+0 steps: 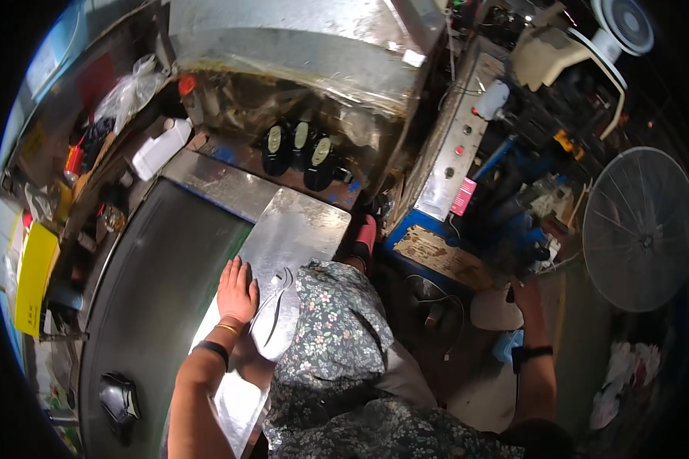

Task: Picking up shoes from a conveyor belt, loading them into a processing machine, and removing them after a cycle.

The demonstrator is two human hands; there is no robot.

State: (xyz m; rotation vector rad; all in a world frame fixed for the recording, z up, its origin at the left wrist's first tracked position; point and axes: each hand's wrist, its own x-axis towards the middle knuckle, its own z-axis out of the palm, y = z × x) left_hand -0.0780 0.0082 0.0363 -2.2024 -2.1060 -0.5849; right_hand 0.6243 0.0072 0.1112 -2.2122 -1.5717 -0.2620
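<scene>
My left hand (237,293) lies flat with its fingers stretched out, at the edge of a metal plate (302,222) beside a dark conveyor belt (161,252). Next to it on the metal rests a thin, pale looped cord (272,306). A black shoe (120,405) sits on the belt at the lower left. Far to the right, my right hand (527,297) reaches down by a pale stool seat (497,310). Its fingers are curled at a small dark thing that I cannot make out. Just below that hand is a light-blue crumpled item (507,346).
Several black shoe-like pieces with pale tops (321,151) stand beyond the plate. A white jug (162,149) and a yellow box (37,279) line the left side. Right of me are a control box with buttons (455,153), a loose cable (461,321) and a large round fan (641,229).
</scene>
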